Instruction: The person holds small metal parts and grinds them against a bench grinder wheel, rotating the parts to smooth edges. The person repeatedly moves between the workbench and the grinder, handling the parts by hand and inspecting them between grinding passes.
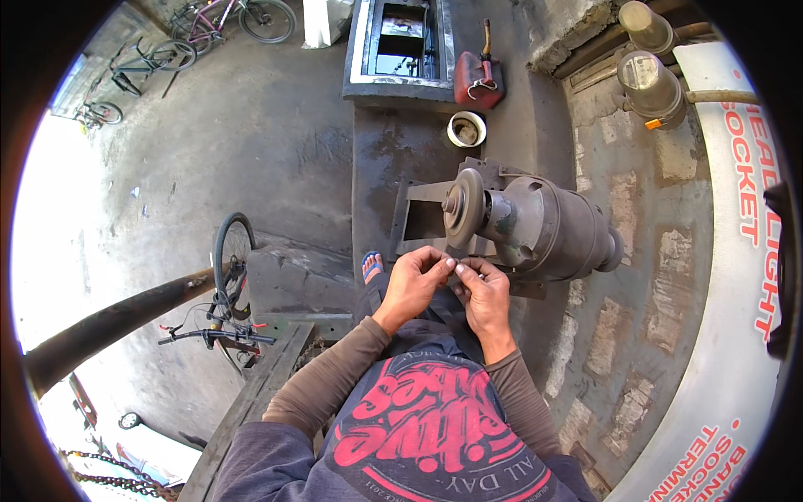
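In the head view, thumbs and forefingers of the left hand (421, 283) and right hand (485, 294) are brought together, apparently pinched on a small piece (456, 265) too hidden to identify. Just beyond the grip stands the grinding wheel (463, 209), with its motor housing (562, 226) to the right. Whether the wheel is turning cannot be told; if it is, bare fingertips could be scraped by drifting forward, or the piece could be dropped through a loosened pinch.
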`<state>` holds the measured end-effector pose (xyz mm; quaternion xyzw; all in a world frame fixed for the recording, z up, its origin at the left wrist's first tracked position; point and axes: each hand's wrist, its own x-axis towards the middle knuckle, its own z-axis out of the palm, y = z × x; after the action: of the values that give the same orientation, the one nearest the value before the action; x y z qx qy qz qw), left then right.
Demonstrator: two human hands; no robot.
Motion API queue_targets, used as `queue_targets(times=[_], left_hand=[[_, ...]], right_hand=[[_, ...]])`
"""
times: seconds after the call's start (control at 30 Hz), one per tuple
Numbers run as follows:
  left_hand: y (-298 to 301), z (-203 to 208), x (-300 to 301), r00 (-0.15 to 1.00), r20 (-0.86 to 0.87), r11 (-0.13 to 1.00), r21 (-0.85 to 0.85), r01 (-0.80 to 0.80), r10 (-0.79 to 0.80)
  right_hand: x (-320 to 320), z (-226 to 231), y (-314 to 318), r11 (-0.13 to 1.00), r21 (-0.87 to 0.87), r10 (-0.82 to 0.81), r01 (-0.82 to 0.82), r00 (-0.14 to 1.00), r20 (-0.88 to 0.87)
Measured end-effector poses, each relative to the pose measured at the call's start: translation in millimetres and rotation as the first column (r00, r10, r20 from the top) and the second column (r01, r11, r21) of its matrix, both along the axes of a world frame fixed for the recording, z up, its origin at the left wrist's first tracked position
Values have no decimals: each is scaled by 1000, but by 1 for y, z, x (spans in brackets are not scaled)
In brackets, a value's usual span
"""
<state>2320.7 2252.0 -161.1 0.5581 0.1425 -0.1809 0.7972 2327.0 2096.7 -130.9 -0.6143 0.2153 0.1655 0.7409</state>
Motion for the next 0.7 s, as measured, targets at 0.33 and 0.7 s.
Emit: queue_targets(times=[0.33,0.7], left_hand=[[-12,-13,4,960,-255,934,-303,-189,111],[-4,-9,8,990,-135,981,-189,-52,26]], right_hand=[[16,-8,13,994,13,-105,105,994,-16],[3,-9,2,956,284,-41,76,991,-127]])
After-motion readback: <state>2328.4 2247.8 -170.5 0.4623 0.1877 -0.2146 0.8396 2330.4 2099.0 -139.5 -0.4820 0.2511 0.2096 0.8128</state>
